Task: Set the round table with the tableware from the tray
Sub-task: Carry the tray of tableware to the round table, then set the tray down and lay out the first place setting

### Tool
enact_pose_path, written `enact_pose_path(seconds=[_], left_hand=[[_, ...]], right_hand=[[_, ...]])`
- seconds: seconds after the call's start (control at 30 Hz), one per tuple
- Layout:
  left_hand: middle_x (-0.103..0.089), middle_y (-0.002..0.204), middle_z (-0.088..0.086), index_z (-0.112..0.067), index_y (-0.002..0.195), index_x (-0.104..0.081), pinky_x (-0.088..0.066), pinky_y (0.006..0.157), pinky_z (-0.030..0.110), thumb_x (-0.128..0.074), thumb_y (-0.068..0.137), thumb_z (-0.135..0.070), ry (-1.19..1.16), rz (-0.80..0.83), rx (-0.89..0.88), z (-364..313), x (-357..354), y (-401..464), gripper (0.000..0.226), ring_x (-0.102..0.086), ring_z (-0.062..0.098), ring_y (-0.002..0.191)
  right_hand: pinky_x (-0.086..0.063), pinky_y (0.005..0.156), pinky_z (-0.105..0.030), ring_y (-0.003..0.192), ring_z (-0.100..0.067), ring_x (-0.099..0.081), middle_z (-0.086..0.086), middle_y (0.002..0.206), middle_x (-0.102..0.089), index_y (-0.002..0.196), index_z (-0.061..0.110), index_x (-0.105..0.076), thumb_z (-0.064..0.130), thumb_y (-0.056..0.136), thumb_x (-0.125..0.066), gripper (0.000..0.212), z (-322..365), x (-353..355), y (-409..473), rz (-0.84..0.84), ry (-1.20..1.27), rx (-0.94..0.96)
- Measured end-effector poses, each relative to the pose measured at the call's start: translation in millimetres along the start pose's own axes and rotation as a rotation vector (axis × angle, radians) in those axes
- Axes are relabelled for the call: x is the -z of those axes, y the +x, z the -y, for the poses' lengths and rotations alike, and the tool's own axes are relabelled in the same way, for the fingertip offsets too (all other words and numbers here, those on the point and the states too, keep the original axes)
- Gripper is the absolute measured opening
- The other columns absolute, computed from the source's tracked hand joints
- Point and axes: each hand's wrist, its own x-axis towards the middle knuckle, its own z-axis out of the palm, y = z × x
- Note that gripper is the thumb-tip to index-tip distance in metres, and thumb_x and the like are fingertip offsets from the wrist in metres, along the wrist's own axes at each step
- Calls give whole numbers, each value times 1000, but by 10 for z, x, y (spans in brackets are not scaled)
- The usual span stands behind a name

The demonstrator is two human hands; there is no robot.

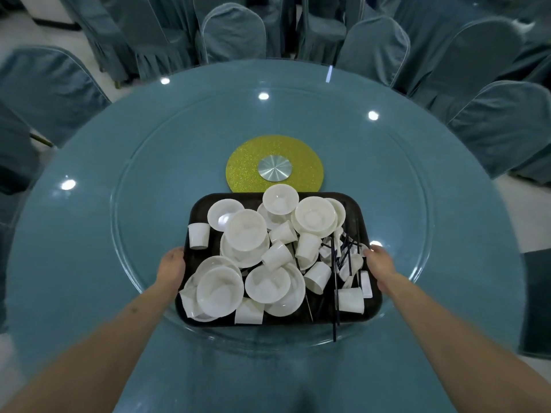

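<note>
Tray (pixel 199 204) edges in left hand (pixel 172 265) and right hand (pixel 379 262) grip, glass turntable (pixel 167 162) beneath.

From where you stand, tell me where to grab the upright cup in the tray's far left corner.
Take the cup by its side wall near the open rim, coming down from above on the left. It stands apart from the piled bowls, so that side is free; the left hand, on the tray edge, is closest.

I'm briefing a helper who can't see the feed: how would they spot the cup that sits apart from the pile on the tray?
Find the dark tray on the round blue table. Look along its left edge, just beyond the left hand. The white cup there stands alone, clear of the heaped bowls and cups.
</note>
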Motion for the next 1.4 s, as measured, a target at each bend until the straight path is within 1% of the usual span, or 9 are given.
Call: enact_pose_path(seconds=[0.17, 0.43, 0.57, 0.67, 0.8, 0.93, 1.03, 1.1, 1.4], left_hand=[[-58, 111, 0, -14, 121, -60, -44, 92, 37, -38, 100, -21, 27, -74, -188, -193, -43, -247, 31, -55, 24, 103], [-60, 107, -1, -14, 122, -60, -42, 83, 31, -42, 101, -19, 31, -22, -376, -503, -333, -378, 28, -55, 16, 95], [-60, 118, -2, -13, 127, -59, -40, 89, 28, -42, 102, -20, 45, 15, -405, -639, -578, -406, 31, -55, 17, 105], [-60, 118, 0, -10, 127, -60, -41, 87, 28, -45, 101, -18, 99, 15, -463, -745, -764, -414, 31, -56, 16, 102], [-62, 116, 7, -13, 129, -57, -54, 83, 39, -52, 96, -25, 210, -9, -400, -670, -810, -247, 35, -63, 27, 94], [-62, 116, 9, -14, 126, -57, -53, 88, 41, -56, 93, -28, 309, -62, -299, -493, -711, -49, 36, -62, 28, 96], [-66, 98, 9, -18, 95, -58, -51, 76, 39, -53, 94, -24, 389, -34, -276, -456, -629, -27, 8, -60, 26, 85], [-65, 83, 8, -16, 83, -56, -54, 74, 42, -48, 94, -22, 448, -31, -259, -426, -607, 2, 16, -60, 27, 76], [-67, 87, -7, -33, 88, -63, -56, 76, 37, -49, 86, -35, 578, 20, -184, -249, -625, 136, 14, -62, 17, 80]], right_hand=[[-42, 108, -38, 126, -28, -55, -10, 139, -59, 144, 9, -52, 16, 99, -51, 46, 146, -39, -261, -43, -9, 113], [-43, 91, -24, 106, -15, -55, -4, 128, -62, 135, 10, -59, 11, 101, -51, 35, 348, -194, -473, -22, 39, 250], [-51, 97, -38, 109, -21, -63, 1, 123, -66, 129, 17, -63, 17, 97, -51, 35, 389, -295, -457, -7, 32, 266], [-48, 104, -37, 115, -18, -60, 3, 121, -66, 128, 15, -64, 15, 98, -52, 33, 421, -377, -463, -7, 47, 267], [-49, 77, -24, 91, -11, -62, 3, 112, -65, 122, 15, -63, 12, 100, -53, 25, 515, -568, -536, 23, 82, 291], [-55, 92, -37, 99, -17, -67, -1, 110, -71, 119, 15, -68, 20, 98, -58, 24, 641, -911, -583, 88, 26, 359], [-48, 87, -30, 98, -17, -64, 2, 105, -71, 115, 13, -69, 24, 99, -59, 22, 847, -1182, -667, 138, -44, 436], [-45, 82, -28, 95, -16, -62, 3, 101, -70, 113, 12, -69, 28, 99, -58, 23, 1006, -1353, -701, 172, -99, 491], [-41, 74, -28, 87, -19, -60, 4, 84, -66, 85, 19, -63, 29, 99, -56, 18, 1464, -1955, -554, 211, -400, 611]])
